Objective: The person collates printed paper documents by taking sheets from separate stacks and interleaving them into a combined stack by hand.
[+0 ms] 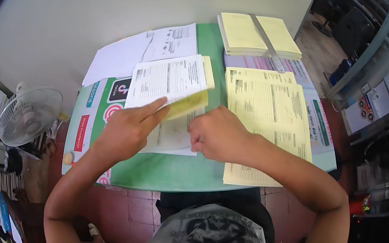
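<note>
White printed forms (166, 76) lie in a stack on the left half of the green table (147, 172), with yellow sheets (189, 105) showing under the top ones. My left hand (129, 127) has its fingers at the lower edge of the upper white and yellow sheets, which are lifted and curled there. Just right of it, my right hand (218, 132) is closed over the right edge of the lower white sheet (170, 135); what its curled fingers hold, if anything, is hidden. Beyond my right forearm lie spread yellow forms (269, 102).
A thick yellow paper stack (262, 31) with a metal ruler (267, 42) on top sits at the back right. Large white sheets (135, 51) lie at the back left against the wall. A fan (31, 116) stands left of the table.
</note>
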Demonstrator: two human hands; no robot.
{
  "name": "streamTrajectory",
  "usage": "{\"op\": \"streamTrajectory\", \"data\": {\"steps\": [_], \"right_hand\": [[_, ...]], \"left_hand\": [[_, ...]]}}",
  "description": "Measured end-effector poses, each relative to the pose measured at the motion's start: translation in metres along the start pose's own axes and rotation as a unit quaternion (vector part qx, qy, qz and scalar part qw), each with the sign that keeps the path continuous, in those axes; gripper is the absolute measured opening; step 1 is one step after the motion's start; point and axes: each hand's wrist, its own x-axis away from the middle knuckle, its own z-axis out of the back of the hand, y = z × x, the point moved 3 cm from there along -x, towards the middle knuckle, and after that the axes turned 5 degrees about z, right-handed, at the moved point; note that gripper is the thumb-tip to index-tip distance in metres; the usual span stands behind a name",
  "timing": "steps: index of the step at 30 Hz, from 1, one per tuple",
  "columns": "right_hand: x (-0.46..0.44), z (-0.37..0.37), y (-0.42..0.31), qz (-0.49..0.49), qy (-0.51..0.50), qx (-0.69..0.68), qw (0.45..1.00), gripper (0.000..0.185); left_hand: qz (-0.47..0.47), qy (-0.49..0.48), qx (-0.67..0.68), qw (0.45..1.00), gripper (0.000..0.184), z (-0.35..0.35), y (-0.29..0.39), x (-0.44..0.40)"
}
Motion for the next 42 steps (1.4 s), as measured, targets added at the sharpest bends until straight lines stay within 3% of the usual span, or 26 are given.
{"op": "streamTrajectory", "data": {"steps": [3, 4, 8, 11, 15, 18, 24, 27, 30, 36, 39, 40, 42], "right_hand": [[0.01, -0.009, 0.001, 0.038, 0.026, 0.05, 0.998, 0.004], [0.014, -0.011, -0.001, 0.061, 0.043, 0.082, 0.994, 0.005], [0.017, -0.009, -0.003, 0.047, 0.021, 0.071, 0.996, 0.004], [0.02, -0.013, -0.005, 0.078, 0.076, 0.084, 0.99, 0.009], [0.025, -0.011, -0.012, 0.092, 0.077, 0.118, 0.986, 0.007], [0.03, -0.019, -0.012, 0.126, 0.141, 0.161, 0.969, 0.004], [0.032, -0.02, -0.013, 0.131, 0.137, 0.181, 0.965, 0.003], [0.03, -0.018, -0.01, 0.113, 0.134, 0.133, 0.975, 0.004], [0.025, -0.011, -0.009, 0.062, 0.107, 0.055, 0.991, 0.007], [0.02, -0.002, -0.01, 0.058, 0.079, 0.053, 0.994, 0.007], [0.013, -0.003, 0.0, 0.044, 0.09, -0.044, 0.994, 0.008], [0.01, -0.001, 0.0, 0.031, 0.074, -0.04, 0.996, 0.004], [0.006, 0.004, -0.002, 0.007, 0.041, -0.028, 0.999, 0.005]], "left_hand": [[0.053, -0.004, 0.046, 0.998, 0.049, -0.009, -0.002, 0.011], [0.03, 0.032, 0.051, 0.998, 0.045, -0.013, -0.004, 0.014], [0.026, 0.001, 0.055, 0.998, 0.058, -0.015, -0.001, 0.02], [0.019, -0.017, 0.044, 0.999, 0.063, -0.016, 0.003, 0.023], [0.026, -0.026, 0.013, 0.999, 0.075, -0.017, 0.003, 0.027], [0.03, -0.026, -0.003, 0.999, 0.079, -0.015, 0.003, 0.027], [0.048, -0.006, 0.03, 0.998, 0.077, -0.014, 0.001, 0.029], [0.16, -0.009, 0.115, 0.98, 0.064, -0.017, -0.006, 0.034], [0.204, 0.033, 0.17, 0.964, 0.053, -0.014, -0.017, 0.033], [0.23, 0.019, 0.197, 0.953, 0.052, -0.01, -0.023, 0.033], [0.199, 0.085, 0.161, 0.963, 0.052, -0.001, -0.012, 0.022], [0.177, 0.082, 0.106, 0.975, 0.073, -0.004, -0.012, 0.025], [0.142, 0.01, 0.086, 0.986, 0.068, 0.007, -0.004, 0.02]]}}
